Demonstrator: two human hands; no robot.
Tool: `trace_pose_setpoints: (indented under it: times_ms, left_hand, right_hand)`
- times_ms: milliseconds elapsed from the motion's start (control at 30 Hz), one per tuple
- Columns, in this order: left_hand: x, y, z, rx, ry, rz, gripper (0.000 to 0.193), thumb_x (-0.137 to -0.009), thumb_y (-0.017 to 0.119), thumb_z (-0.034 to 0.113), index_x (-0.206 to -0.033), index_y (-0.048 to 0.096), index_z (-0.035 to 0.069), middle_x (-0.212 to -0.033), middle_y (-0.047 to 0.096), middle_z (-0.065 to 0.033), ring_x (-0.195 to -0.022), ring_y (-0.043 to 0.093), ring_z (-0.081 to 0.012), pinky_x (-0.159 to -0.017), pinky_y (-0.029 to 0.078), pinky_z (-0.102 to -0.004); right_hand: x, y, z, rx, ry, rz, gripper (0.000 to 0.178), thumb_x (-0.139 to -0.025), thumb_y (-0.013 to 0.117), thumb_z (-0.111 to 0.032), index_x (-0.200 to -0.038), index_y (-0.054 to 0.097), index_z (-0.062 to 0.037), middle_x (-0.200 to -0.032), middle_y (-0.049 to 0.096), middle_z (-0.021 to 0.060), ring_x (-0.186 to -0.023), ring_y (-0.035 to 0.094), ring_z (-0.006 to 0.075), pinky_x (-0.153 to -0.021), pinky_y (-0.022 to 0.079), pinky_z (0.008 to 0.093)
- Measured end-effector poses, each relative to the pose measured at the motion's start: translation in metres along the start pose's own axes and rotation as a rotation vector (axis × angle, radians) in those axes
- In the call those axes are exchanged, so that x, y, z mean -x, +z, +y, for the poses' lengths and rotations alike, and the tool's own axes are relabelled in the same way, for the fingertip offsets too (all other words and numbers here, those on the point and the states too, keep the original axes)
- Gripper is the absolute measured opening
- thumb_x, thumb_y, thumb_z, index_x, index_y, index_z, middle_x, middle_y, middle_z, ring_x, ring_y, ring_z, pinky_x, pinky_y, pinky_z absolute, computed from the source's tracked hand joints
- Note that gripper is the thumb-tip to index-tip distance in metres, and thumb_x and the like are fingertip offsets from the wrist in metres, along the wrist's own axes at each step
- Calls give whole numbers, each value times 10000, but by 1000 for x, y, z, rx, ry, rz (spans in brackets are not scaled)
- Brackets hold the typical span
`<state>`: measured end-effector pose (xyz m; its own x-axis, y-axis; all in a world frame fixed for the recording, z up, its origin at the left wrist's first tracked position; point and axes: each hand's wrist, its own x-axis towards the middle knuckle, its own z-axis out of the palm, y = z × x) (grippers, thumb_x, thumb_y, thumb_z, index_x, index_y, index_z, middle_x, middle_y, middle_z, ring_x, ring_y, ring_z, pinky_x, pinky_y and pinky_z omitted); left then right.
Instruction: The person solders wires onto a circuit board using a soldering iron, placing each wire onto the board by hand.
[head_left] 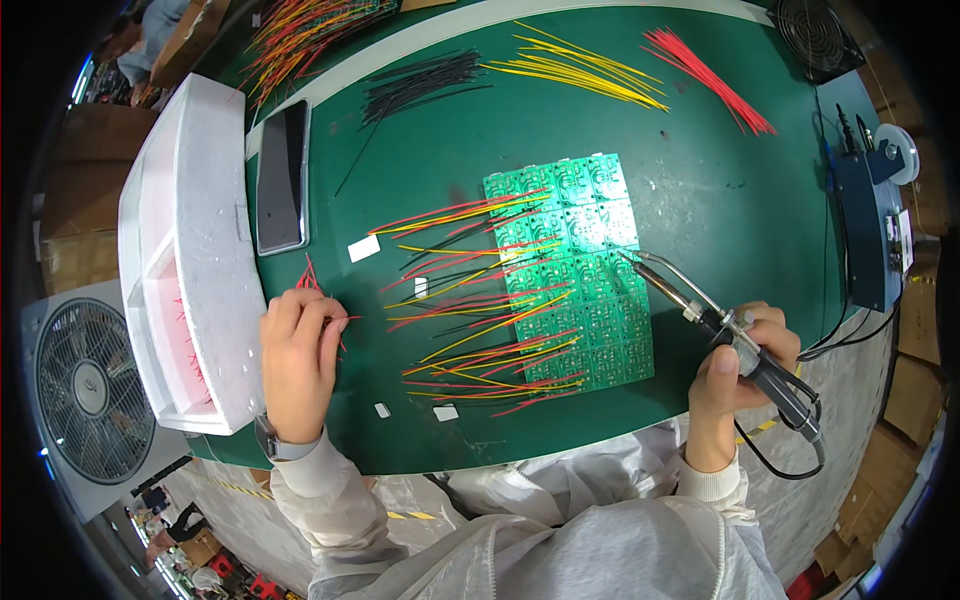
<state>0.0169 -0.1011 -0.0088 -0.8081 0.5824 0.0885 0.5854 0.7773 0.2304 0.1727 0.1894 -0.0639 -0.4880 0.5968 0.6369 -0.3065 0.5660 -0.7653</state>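
My right hand [742, 362] grips a soldering iron [768, 378] with a thin feed tube along its shaft. Its tip points left and reaches the right part of a panel of green circuit boards [605, 335]; whether it touches cannot be made out. Red, yellow and black wires [470, 290] lie in several groups across the panel's left columns and stick out to the left. Farther left, my left hand [298, 355] is closed, thumb against fingers, at a small bunch of short red wires [310, 272]; red ends show beside the fingertips.
Along the far side lie loose black wires [425, 82], yellow wires [585, 75] and red wires [710, 80]. A phone [284, 180] sits beside a white foam box [205, 260] on the left. At right stand a blue soldering station [862, 220] and a small black fan [815, 38].
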Motion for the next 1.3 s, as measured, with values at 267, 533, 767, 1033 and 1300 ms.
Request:
trace_pose_setpoints:
  times_ms: [267, 533, 767, 1033, 1300]
  left_hand:
    - [-8, -4, 4, 103, 16, 122, 67, -722, 553, -9, -766, 516, 26, -841, 518, -71, -771, 493, -207, -699, 362, -279]
    - [-51, 12, 76, 443, 75, 197, 65, -819, 465, -32, -866, 429, -6, -798, 470, -104, -668, 474, -195, -639, 399, -261]
    - [-79, 22, 104, 548, 68, 159, 105, -786, 470, -51, -878, 427, -25, -796, 452, -140, -716, 466, -272, -666, 392, -319]
    - [-85, 65, 110, 419, 82, 178, 46, -794, 444, -16, -839, 435, -19, -776, 459, -108, -709, 447, -223, -661, 378, -302]
    - [-87, 73, 113, 420, 134, 198, 153, -687, 567, 29, -802, 469, 55, -762, 459, -89, -703, 446, -263, -613, 342, -359]
  right_hand:
    - [-4, -2, -2, 12, -11, -33, 366, -714, 663, -258, -839, 407, -28, -676, 470, 77, -578, 441, 141, -554, 373, 249]
    - [-40, 15, -7, -5, 135, -85, 309, -715, 641, -112, -898, 415, -10, -775, 482, 88, -678, 458, 136, -656, 401, 252]
    - [-41, 30, 17, -35, 63, -111, 302, -697, 634, -43, -894, 410, 4, -770, 498, 97, -673, 473, 138, -631, 402, 242]
    - [-36, 27, 21, -85, 115, -72, 311, -711, 636, -98, -879, 399, 13, -749, 497, 109, -645, 470, 140, -589, 400, 230]
    - [-35, 28, 20, -90, 123, -56, 331, -708, 647, -140, -867, 405, 20, -731, 493, 116, -622, 469, 142, -568, 399, 227]
